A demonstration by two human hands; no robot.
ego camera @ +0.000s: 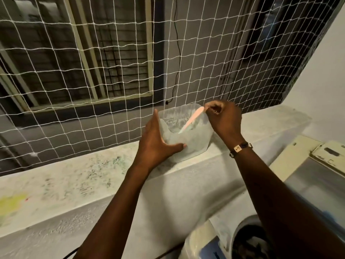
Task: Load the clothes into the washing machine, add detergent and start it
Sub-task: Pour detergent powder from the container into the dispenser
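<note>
Right now my left hand is spread open against the near wall of the clear detergent tub, fingers flat on the plastic, bracing rather than clasping it. The tub sits tilted on the stained ledge at about 12 o'clock from me, pale blue powder heaped inside. My right hand is pinched shut on the top end of a pink scoop, whose lower end dips into the powder. A netting hangs behind the ledge. The washing machine lies at 5 o'clock, its drum open with dark clothes inside; its lid stands at 3 o'clock.
</note>
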